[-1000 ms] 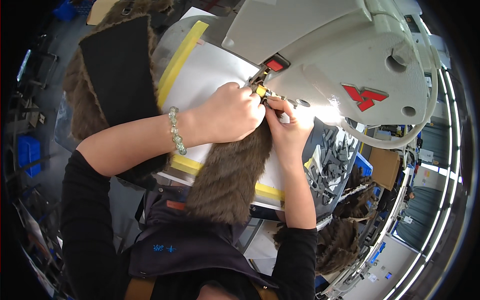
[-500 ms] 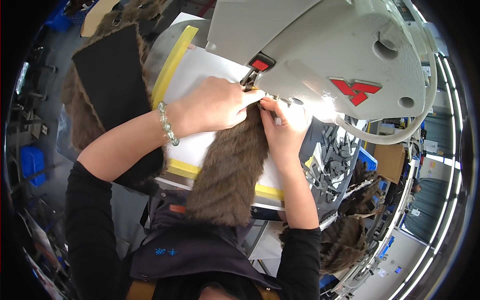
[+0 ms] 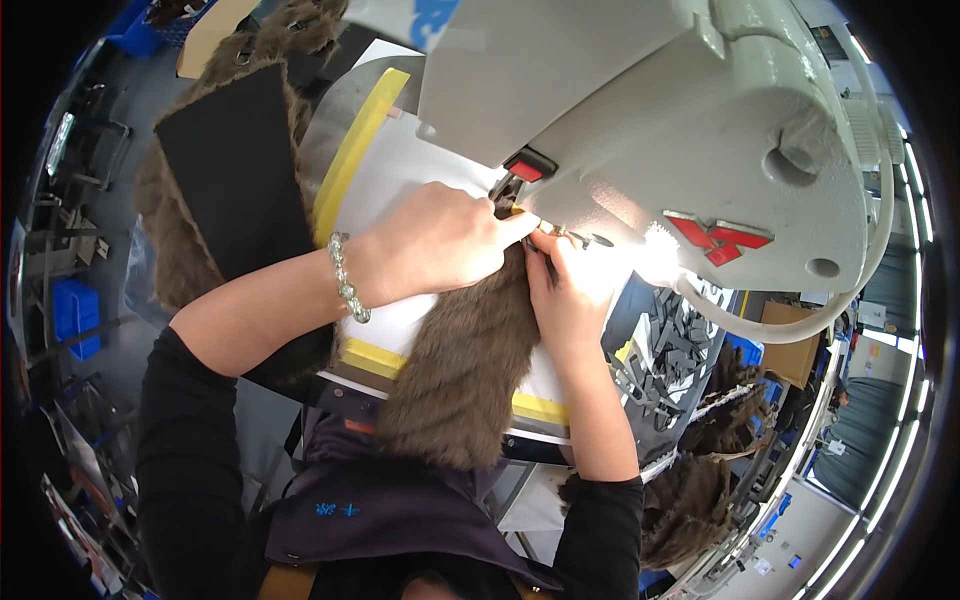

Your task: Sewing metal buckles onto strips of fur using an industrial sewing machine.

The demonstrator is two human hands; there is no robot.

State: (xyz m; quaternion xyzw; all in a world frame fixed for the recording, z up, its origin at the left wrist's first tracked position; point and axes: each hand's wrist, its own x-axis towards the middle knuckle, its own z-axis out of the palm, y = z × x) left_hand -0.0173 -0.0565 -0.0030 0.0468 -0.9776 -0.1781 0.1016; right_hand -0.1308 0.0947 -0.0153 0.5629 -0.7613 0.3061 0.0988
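Note:
A strip of brown fur fabric (image 3: 468,365) lies on the white sewing table (image 3: 405,175) and hangs over its near edge. Its far end sits under the head of a large grey-white sewing machine (image 3: 680,130). My left hand (image 3: 435,245), with a bead bracelet on the wrist, presses on the fur's far end, its fingertips right at the needle area. My right hand (image 3: 568,290) pinches the fur's right edge beside the needle, under a bright lamp glare. The needle itself is hidden by my fingers.
Yellow tape (image 3: 355,150) borders the table. A dark panel edged with brown fur (image 3: 225,175) lies to the left. A tray of grey parts (image 3: 670,350) sits to the right, with more fur pieces (image 3: 700,490) lower right. Blue bins (image 3: 75,310) stand on the left.
Both hands have stayed on the fur at the needle. The view has shifted closer to the machine, and my left hand's fingers have reached further under the machine head.

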